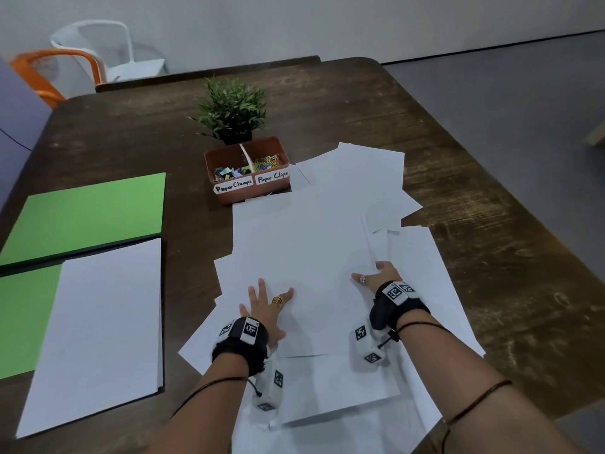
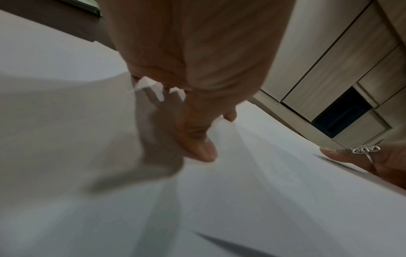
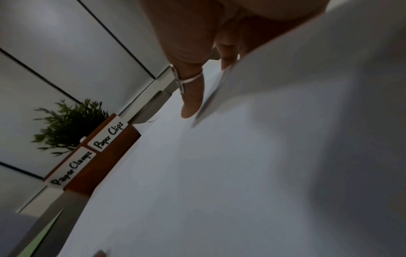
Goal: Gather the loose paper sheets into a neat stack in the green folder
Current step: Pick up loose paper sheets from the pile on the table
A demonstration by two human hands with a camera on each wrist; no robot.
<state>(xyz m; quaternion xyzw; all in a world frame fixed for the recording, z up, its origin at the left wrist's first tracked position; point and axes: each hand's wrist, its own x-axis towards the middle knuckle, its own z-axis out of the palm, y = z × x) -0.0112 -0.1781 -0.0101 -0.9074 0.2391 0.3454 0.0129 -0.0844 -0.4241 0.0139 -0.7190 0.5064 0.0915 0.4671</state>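
Observation:
Loose white paper sheets (image 1: 311,244) lie fanned over the middle of the table. My left hand (image 1: 265,306) rests flat on the top sheet with its fingers spread; the left wrist view shows its thumb (image 2: 202,149) pressing the paper. My right hand (image 1: 376,275) grips the right edge of a sheet, with the ringed thumb (image 3: 191,97) on top and the fingers curled under the lifted edge (image 3: 307,60). The green folder (image 1: 91,214) lies open at the left. A squared white stack (image 1: 98,322) sits on its near half.
A brown box (image 1: 248,193) labelled Paper Clamps and Paper Clips stands just beyond the sheets, with a small potted plant (image 1: 230,106) behind it. An orange chair (image 1: 49,70) and a white chair (image 1: 98,44) stand past the far left corner. The table's right edge (image 1: 491,178) borders grey floor.

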